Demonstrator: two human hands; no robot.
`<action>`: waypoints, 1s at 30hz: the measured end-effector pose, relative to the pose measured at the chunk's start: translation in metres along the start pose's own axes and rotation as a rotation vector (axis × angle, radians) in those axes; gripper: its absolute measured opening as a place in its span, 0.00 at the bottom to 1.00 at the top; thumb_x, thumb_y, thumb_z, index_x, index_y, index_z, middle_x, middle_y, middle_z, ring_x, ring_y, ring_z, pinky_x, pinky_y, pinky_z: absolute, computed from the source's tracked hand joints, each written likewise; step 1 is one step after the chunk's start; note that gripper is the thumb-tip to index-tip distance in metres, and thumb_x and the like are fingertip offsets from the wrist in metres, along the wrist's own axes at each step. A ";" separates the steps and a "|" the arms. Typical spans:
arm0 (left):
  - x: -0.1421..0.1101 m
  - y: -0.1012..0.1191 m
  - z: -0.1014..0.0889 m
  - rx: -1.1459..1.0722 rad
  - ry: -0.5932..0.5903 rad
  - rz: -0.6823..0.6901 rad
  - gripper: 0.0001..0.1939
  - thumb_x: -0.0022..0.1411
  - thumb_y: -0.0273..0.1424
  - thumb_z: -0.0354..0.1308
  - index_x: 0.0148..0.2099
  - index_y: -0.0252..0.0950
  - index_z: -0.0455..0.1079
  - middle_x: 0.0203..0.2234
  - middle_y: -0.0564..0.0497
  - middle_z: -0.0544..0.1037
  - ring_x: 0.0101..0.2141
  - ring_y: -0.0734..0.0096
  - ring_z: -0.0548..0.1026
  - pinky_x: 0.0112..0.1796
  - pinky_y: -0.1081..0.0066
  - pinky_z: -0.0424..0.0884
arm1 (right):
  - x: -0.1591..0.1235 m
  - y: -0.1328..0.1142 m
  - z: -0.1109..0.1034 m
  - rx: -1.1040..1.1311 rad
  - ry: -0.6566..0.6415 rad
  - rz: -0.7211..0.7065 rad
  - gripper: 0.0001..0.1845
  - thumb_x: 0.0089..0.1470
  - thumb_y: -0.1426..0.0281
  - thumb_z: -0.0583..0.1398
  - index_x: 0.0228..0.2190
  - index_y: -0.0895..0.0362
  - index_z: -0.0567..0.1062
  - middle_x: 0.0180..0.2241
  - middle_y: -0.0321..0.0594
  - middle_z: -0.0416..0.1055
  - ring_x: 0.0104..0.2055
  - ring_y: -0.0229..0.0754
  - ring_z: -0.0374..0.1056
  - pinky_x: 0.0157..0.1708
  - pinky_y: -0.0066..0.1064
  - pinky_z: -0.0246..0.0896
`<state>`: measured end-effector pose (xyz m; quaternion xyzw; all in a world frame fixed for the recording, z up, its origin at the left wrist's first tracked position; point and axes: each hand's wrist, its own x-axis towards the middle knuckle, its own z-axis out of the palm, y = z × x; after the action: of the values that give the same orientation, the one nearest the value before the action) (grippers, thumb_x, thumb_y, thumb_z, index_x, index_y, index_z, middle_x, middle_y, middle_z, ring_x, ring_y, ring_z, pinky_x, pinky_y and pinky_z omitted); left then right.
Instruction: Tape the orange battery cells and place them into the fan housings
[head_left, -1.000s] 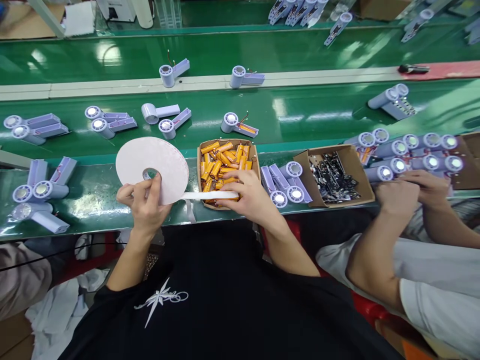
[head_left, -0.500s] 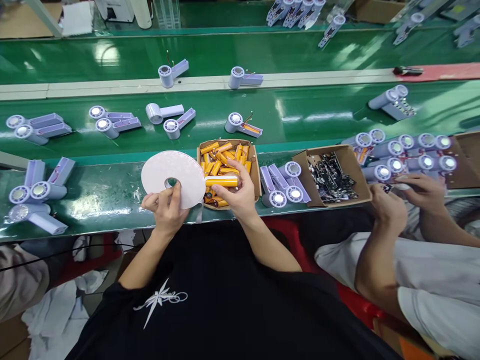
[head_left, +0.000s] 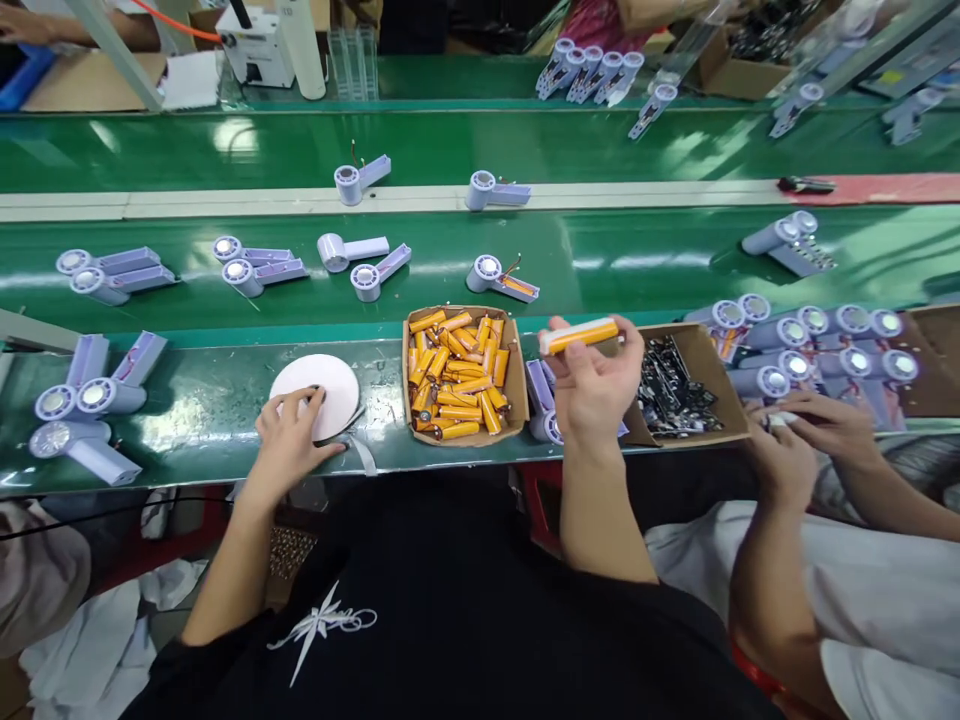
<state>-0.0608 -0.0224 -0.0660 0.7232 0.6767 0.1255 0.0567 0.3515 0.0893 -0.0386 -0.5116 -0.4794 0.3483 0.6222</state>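
Biggest thing here is the green conveyor belt (head_left: pixel 637 265), cut off at both sides. Along the near side runs a green bench (head_left: pixel 225 400). A co-worker (head_left: pixel 780 560) sits off to the right, partly out of frame, and I can't make out what's in their hands.

The cardboard box (head_left: pixel 516 385) full of orange battery cells is on the bench between the person's two hands. Farther right is a second cardboard box (head_left: pixel 720 375) with a tangle of dark circuit boards, its left end blocked by the right hand. The lavender fan housings (head_left: pixel 544 400) between the boxes are half hidden by that arm too.

White tape roll (head_left: pixel 337 385) is at the left: left hand (head_left: pixel 292 430) is draped on it, fingers over the top and covering most of the center. Can't tell if it's actually gripping.

Right hand (head_left: pixel 596 380) is closed around one orange cell (head_left: pixel 589 338), held up above those housings, slightly tilted. Smallest bit: a white strip (head_left: pixel 574 330) along the cell's upper side.
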 end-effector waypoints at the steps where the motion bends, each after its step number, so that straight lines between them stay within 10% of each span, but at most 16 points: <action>1: 0.014 -0.005 -0.007 -0.013 -0.025 0.019 0.41 0.58 0.43 0.75 0.72 0.48 0.72 0.65 0.35 0.77 0.61 0.34 0.69 0.58 0.42 0.67 | -0.002 0.000 -0.004 -0.018 -0.019 -0.006 0.41 0.62 0.45 0.69 0.66 0.44 0.60 0.55 0.54 0.84 0.57 0.58 0.84 0.52 0.55 0.83; 8: 0.229 0.057 0.018 0.077 0.047 0.142 0.28 0.76 0.46 0.53 0.69 0.38 0.75 0.64 0.34 0.77 0.64 0.36 0.69 0.62 0.44 0.64 | -0.023 -0.008 0.049 0.112 -0.155 0.067 0.38 0.63 0.52 0.71 0.64 0.45 0.61 0.55 0.50 0.85 0.60 0.54 0.83 0.59 0.49 0.80; 12: 0.313 0.069 0.046 0.224 -0.192 0.195 0.25 0.73 0.40 0.54 0.59 0.28 0.80 0.55 0.25 0.80 0.58 0.33 0.73 0.56 0.44 0.68 | -0.021 -0.010 0.044 0.151 -0.253 0.107 0.36 0.61 0.53 0.73 0.61 0.45 0.64 0.52 0.48 0.87 0.57 0.54 0.84 0.60 0.49 0.80; 19: 0.326 0.051 0.057 0.222 -0.332 0.392 0.15 0.61 0.27 0.61 0.48 0.31 0.84 0.45 0.30 0.84 0.54 0.40 0.76 0.54 0.50 0.70 | -0.025 -0.002 0.013 0.092 -0.300 0.166 0.33 0.60 0.51 0.73 0.57 0.45 0.66 0.48 0.46 0.88 0.52 0.56 0.86 0.54 0.51 0.84; 24: 0.324 0.052 0.066 0.171 -0.290 0.587 0.16 0.65 0.23 0.54 0.43 0.32 0.85 0.46 0.29 0.84 0.54 0.43 0.77 0.59 0.44 0.64 | 0.014 -0.008 0.038 0.044 -0.418 0.059 0.27 0.63 0.52 0.71 0.57 0.45 0.70 0.55 0.46 0.85 0.58 0.53 0.84 0.63 0.51 0.79; 30: 0.357 0.043 0.064 -0.135 -0.456 0.573 0.11 0.58 0.34 0.64 0.41 0.42 0.85 0.45 0.46 0.87 0.49 0.56 0.81 0.53 0.64 0.70 | 0.099 0.023 0.086 -0.054 -0.588 0.045 0.33 0.60 0.59 0.69 0.63 0.49 0.71 0.50 0.43 0.86 0.53 0.50 0.84 0.61 0.49 0.79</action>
<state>0.0164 0.3349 -0.0796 0.8872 0.4072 0.0160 0.2162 0.3006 0.2121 -0.0357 -0.4156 -0.6368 0.4821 0.4351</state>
